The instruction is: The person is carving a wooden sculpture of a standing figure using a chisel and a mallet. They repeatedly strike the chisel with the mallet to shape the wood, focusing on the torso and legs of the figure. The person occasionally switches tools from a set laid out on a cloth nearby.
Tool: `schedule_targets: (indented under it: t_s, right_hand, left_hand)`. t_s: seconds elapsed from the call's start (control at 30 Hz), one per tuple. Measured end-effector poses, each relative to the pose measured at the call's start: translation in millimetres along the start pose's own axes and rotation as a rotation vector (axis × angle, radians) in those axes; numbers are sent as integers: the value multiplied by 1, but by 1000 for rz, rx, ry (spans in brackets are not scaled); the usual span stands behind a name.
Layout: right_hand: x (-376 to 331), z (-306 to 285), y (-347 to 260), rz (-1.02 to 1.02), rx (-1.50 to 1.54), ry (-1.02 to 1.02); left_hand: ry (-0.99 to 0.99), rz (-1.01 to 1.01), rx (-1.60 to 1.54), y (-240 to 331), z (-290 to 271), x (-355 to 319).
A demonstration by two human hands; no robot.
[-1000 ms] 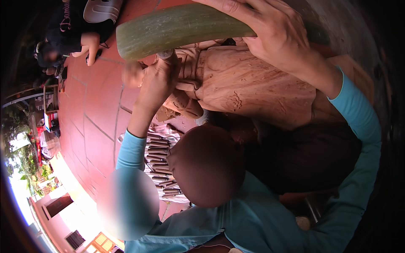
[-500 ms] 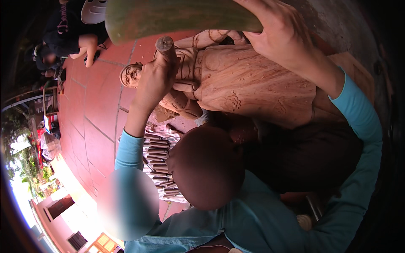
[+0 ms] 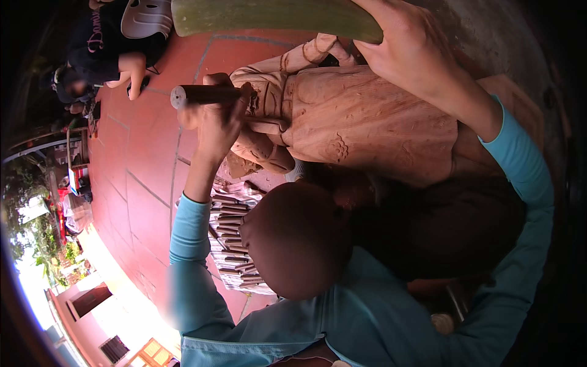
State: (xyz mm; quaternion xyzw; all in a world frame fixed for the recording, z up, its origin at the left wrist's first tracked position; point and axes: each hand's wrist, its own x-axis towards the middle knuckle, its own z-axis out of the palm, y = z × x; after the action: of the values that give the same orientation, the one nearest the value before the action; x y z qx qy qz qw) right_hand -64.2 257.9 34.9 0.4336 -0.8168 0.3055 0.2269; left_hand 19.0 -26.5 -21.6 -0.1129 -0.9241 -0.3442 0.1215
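Observation:
A carved wooden figure [image 3: 373, 122] in a long robe lies on its side, its head end to the left. Over that end, my left hand [image 3: 214, 125] is closed around a dark round tool handle [image 3: 208, 95] that points left with its pale end outward; whether a blade sits at the other end is hidden. The figure's head is covered by this hand. At the top, my right hand [image 3: 409, 52] grips a long, broad green club-like piece [image 3: 275, 17], whose upper part runs out of view.
Several dark-handled tools [image 3: 232, 235] lie in a row on a striped cloth [image 3: 223, 278], beside my brown-clad knee [image 3: 296, 241]. A person in black [image 3: 101, 46] sits at the upper left near a grey plastic seat [image 3: 147, 21]. Red tiles [image 3: 131, 177] cover the floor.
My left hand has turned, so the handle now points left instead of up toward the view. The green piece has shifted slightly up and right. The figure stays in place.

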Motion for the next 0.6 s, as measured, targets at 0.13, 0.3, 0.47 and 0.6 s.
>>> schedule_targets:
  t_s: [0.13, 0.3, 0.47, 0.6]
  right_hand:
    - [3, 9, -4, -18, 150, 45]
    - [7, -2, -16, -38, 54, -11]
    - [8, 3, -13, -137, 115, 74]
    - [6, 8, -13, -85, 141, 53]
  left_hand:
    - [2, -156, -83, -7, -2, -5]
    - [-22, -131, -89, -4, -4, -2]
    - [-13, 61, 19, -10, -4, 0]
    - [-67, 50, 53, -7, -6, -2]
